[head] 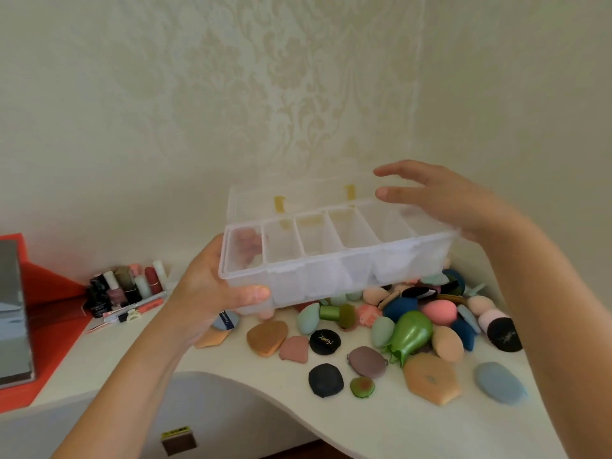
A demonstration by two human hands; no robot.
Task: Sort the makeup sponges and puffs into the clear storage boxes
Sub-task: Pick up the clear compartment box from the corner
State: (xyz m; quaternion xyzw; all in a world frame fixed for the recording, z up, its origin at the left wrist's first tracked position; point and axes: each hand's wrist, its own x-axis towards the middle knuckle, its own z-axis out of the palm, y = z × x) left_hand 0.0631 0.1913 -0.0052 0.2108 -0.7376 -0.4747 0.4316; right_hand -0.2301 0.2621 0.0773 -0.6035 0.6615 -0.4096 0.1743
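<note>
your left hand (212,286) is clamped on the left end of the clear plastic storage box with divided compartments (331,256). the thumb lies along the front wall and the fingers curl round behind, so the box hangs in the air, tilted a little toward you. its hinged clear lid with two yellow clasps (298,197) stands open on the far side, just left of your right fingertips. your right hand (440,200) is spread over the box's right end, fingers straight and apart. whether the palm touches the end wall cannot be told from this view. the compartments look empty. below both hands, on the white curved tabletop (265,409), lies the loose heap of coloured makeup sponges and flat puffs (414,326), none of it sorted yet.

the step in hand looks like getting the box placed and ready. bring your right hand onto the right end wall so both ends are carried, then level the box. set it down on the bare tabletop below your left wrist, not on the heap, where it would likely rock. fold the lid fully back so it cannot drop onto your fingers while you fill.
</note>
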